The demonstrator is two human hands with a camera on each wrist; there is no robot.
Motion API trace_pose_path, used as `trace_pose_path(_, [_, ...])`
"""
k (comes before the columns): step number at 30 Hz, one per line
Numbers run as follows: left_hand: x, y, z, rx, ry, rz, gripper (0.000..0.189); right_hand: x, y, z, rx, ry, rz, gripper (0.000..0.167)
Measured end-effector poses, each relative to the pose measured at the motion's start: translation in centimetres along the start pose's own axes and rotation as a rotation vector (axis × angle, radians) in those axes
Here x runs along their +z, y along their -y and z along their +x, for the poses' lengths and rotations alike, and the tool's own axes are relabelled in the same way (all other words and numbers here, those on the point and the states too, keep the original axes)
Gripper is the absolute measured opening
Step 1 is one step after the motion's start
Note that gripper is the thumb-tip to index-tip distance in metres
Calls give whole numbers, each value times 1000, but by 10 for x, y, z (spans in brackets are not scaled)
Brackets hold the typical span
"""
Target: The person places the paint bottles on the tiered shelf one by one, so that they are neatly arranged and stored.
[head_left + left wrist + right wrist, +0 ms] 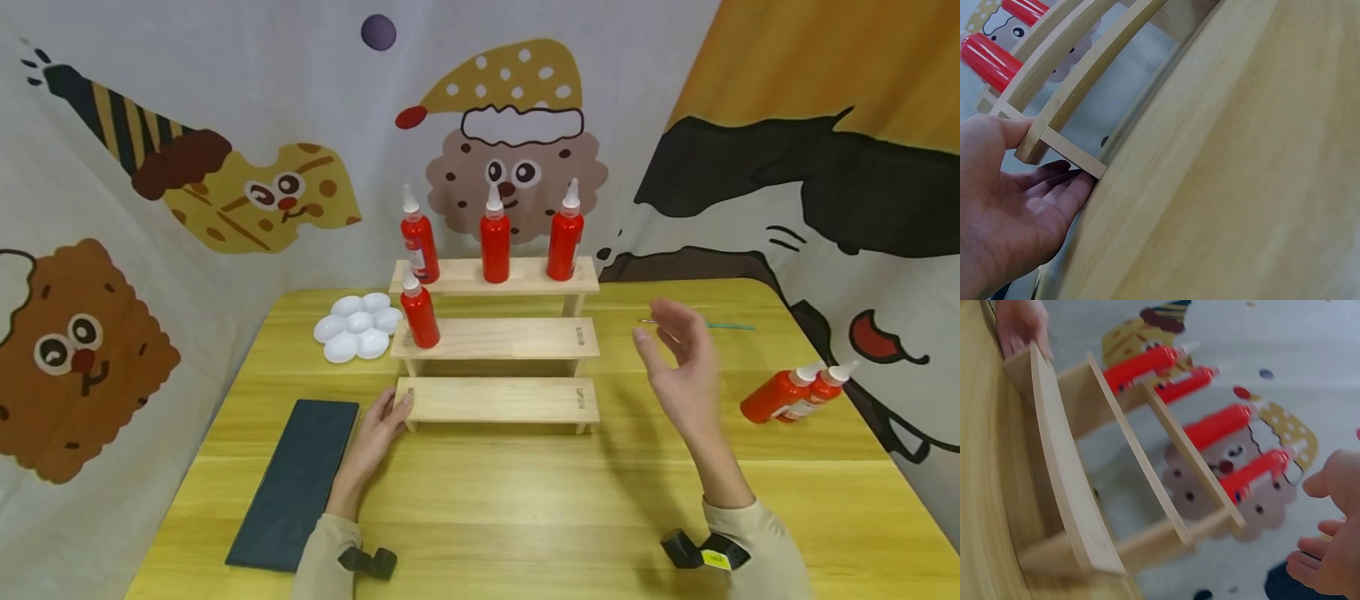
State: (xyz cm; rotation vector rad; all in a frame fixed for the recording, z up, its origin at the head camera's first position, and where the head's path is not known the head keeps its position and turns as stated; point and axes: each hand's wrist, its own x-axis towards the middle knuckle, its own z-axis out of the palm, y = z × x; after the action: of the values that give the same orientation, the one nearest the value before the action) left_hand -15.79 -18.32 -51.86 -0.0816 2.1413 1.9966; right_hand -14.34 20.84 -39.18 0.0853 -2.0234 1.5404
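Note:
A three-tier wooden display stand [495, 398] stands on the table. My left hand [378, 429] grips the left end of its lowest step, and in the left wrist view the thumb presses on the board while the fingers [1072, 194] lie by the leg. Three red squeeze bottles with white nozzles, one a middle bottle [495, 246], stand spaced along the top step. Another red bottle [420, 318] is at the left of the middle step. Right of the stand, my right hand [684, 375] hangs in the air, fingers loosely bent, holding nothing.
Two red bottles [780, 395] stand together on the table at the right. Behind the right hand lies a thin brush [731, 327]. A white flower-shaped palette [358, 325] sits left of the stand, with a dark flat board [296, 483] nearer. A cartoon-print curtain backs the table.

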Motion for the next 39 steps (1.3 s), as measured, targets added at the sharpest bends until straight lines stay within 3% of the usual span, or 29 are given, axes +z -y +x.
trace_pose_path(5, [-1, 0, -1, 7, -4, 12, 60, -28, -8, 3, 12, -146, -112, 49])
trace_pose_path(9, [-2, 0, -2, 13, -3, 16, 59, -50, -18, 4, 44, -212, -218, 55])
trace_pose_path(17, [-1, 0, -3, 6, -5, 12, 62, -90, -34, 0, 98, -356, -302, 57])
trace_pose_path(24, [-2, 0, -2, 16, -3, 25, 61, -111, -54, -8, 194, -489, -396, 58])
trace_pose_path(32, [-2, 2, -2, 14, -13, 42, 62, -123, -76, -21, 316, -477, -394, 59])
trace_pose_path(39, [-1, 1, -3, 13, -7, 47, 63, -123, -91, -25, 407, -399, -412, 59])
